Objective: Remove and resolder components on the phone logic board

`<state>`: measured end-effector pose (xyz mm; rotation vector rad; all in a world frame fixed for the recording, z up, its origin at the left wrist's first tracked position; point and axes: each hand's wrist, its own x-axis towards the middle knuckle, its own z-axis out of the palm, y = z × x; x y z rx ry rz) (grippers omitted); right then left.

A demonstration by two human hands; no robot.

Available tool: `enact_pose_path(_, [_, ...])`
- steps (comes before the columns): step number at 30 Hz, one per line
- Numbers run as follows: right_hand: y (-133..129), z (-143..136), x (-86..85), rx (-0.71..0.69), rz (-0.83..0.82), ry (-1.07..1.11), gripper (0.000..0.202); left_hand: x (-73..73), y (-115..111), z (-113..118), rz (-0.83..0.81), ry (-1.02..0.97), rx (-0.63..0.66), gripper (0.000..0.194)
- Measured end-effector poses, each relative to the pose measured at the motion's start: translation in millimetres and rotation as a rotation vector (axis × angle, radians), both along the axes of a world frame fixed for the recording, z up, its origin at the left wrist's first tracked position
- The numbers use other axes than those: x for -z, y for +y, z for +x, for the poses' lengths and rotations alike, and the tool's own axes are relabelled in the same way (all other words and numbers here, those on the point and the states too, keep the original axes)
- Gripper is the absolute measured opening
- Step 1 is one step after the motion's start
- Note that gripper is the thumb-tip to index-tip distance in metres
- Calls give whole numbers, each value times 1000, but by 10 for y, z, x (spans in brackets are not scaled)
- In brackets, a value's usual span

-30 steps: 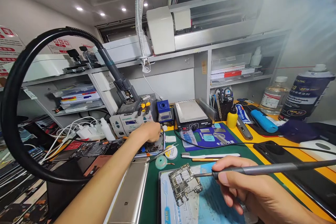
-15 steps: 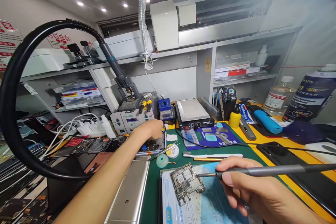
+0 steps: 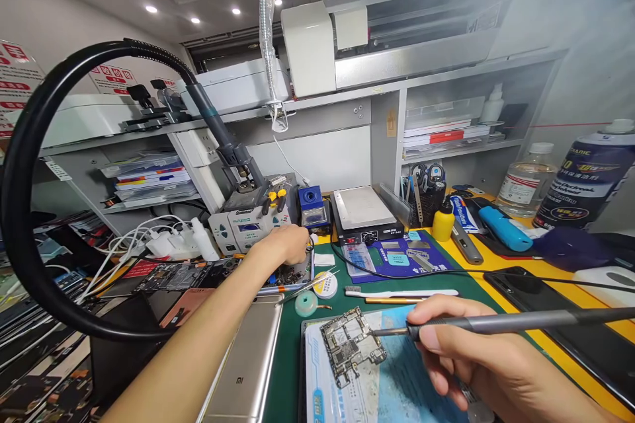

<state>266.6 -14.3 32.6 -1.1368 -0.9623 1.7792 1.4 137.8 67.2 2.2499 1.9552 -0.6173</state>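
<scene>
My right hand [image 3: 456, 350] is closed round a soldering iron [image 3: 501, 322]. Its tip rests at the right edge of a phone logic board [image 3: 350, 347], lying on a blue and white mat [image 3: 397, 390]. At the far side of the bench, my left hand [image 3: 288, 244] is stretched out against the front of a rework station [image 3: 248, 228]. Its fingers curl downward, away from me, and whatever they grip is hidden. A silver phone back [image 3: 243, 370] lies beneath my left forearm.
A toothbrush [image 3: 401, 293], a green spool [image 3: 306, 304] and a hot plate [image 3: 364, 211] stand beyond the board. The iron's cable crosses the bench. A thick black hose [image 3: 20, 211] arches at left. Bottles and a spray can [image 3: 585, 178] stand at right.
The view has shifted very slightly. Both hands, the soldering iron and the board keep nearly the same places.
</scene>
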Motion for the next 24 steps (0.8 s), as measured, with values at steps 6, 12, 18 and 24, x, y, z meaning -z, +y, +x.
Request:
enact_pose_path(6, [-4,-7,-14,22,-4,-16,24,10,15,27,21,31,25,37])
enact_pose_path(12, [-8,-10,-25,19,-1,-26,22,66,55,-7,24,30,40,36])
enact_pose_path(18, [1,4,-28,15,11,-9,21,93,46,-155,28,-33,63,35])
enact_pose_path(24, [10,20,24,4,-16,9,22,19,-66,-277,79,-147,65,33])
